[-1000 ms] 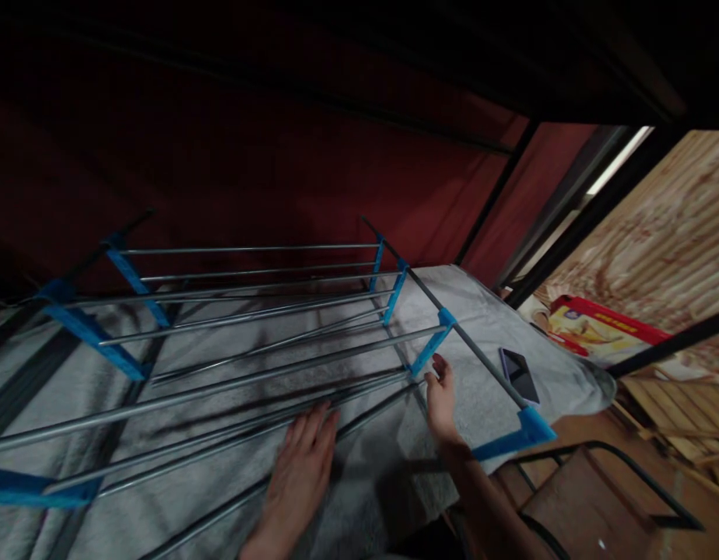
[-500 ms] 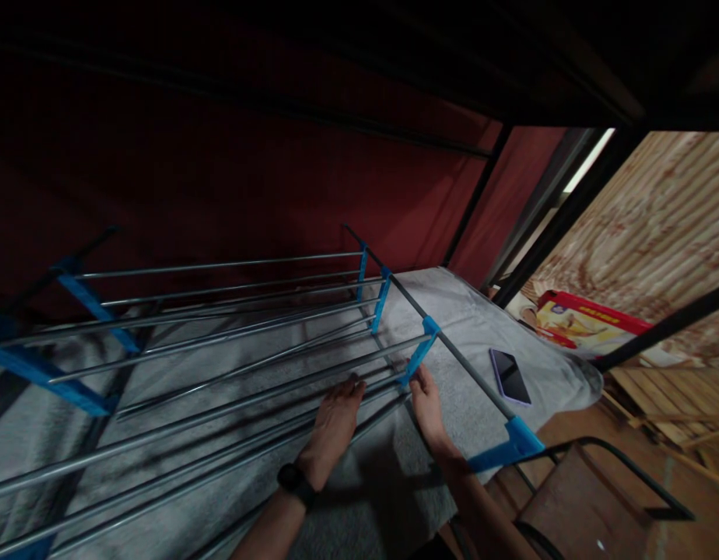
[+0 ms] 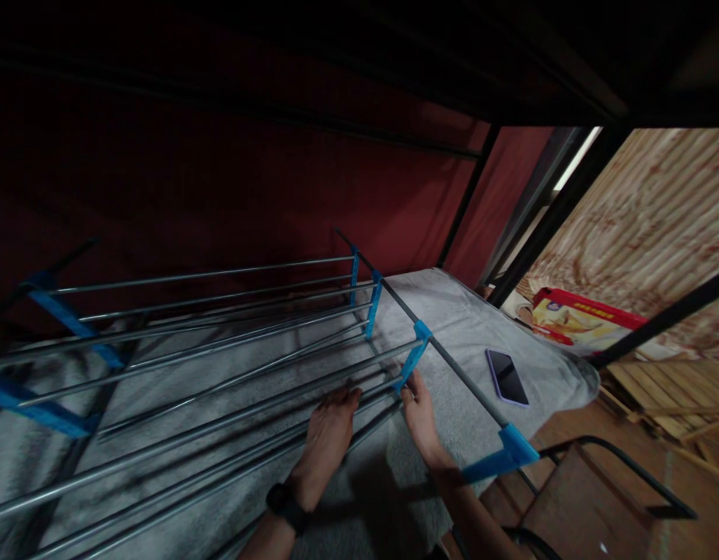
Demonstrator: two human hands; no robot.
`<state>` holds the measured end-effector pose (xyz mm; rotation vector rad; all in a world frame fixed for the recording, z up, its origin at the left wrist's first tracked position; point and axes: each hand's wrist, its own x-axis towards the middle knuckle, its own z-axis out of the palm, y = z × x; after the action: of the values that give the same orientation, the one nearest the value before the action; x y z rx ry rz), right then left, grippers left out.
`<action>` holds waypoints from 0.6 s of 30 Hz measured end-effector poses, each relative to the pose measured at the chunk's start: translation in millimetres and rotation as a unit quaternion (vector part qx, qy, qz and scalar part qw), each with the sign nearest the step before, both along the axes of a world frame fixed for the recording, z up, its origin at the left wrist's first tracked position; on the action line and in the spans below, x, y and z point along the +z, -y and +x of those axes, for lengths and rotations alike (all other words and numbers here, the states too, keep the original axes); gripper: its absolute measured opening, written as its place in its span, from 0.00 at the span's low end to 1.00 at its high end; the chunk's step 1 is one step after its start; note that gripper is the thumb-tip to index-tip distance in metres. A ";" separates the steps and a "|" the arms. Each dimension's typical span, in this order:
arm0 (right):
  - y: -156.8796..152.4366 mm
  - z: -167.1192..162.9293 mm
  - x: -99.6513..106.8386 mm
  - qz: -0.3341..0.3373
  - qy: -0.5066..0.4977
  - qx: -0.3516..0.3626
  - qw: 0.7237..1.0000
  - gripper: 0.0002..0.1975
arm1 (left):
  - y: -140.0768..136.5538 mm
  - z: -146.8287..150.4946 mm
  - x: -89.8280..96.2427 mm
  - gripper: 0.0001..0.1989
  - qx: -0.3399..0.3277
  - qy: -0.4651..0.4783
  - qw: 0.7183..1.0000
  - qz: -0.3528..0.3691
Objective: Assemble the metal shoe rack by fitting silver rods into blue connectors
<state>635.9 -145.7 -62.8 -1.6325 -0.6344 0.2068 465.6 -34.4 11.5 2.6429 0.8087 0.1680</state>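
Note:
A rack frame of grey metal tubes [image 3: 219, 424] joined by blue plastic brackets [image 3: 411, 364] lies across a grey blanket. My left hand [image 3: 329, 428], with a black watch [image 3: 286, 502] on its wrist, has its fingers curled over a lower tube near the rack's right end. At that end my right hand [image 3: 419, 414] closes on the lower part of a blue bracket, thumb on the near side. Its fingertips are partly hidden behind the bracket. A dark side rail [image 3: 461, 373] runs through the tops of the right-hand brackets.
A phone [image 3: 507, 377] lies on the blanket [image 3: 453, 311] right of the rack. A dark red wall [image 3: 248, 194] stands behind, with black metal posts [image 3: 468, 202] around. A red and yellow box [image 3: 581, 319], a wooden slatted piece [image 3: 666, 393] and a chair [image 3: 593, 498] are at the right.
The view has shifted slightly, and the rack appears a little further left and lower at its left end. Both hands stay near the same tube and bracket; the right fingers have curled more.

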 end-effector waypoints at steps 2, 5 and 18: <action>0.2 -3.3 3.4 -0.007 0.001 -0.001 1.000 0.30 | 0.9 0.1 1.0 0.24 -0.001 -0.005 1.000 0.003; 0.3 -7.6 8.6 -0.017 0.007 0.004 1.000 0.31 | 1.9 0.1 0.4 0.26 -0.003 -0.008 1.000 0.015; 1.0 -7.3 0.0 0.008 -0.050 -0.012 0.999 0.31 | 19.4 -9.3 -8.6 0.35 -0.045 0.002 0.993 0.107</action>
<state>628.6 -146.8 -62.8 -1.6040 -0.5375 0.2636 456.3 -53.8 2.9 2.8714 0.7016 0.2493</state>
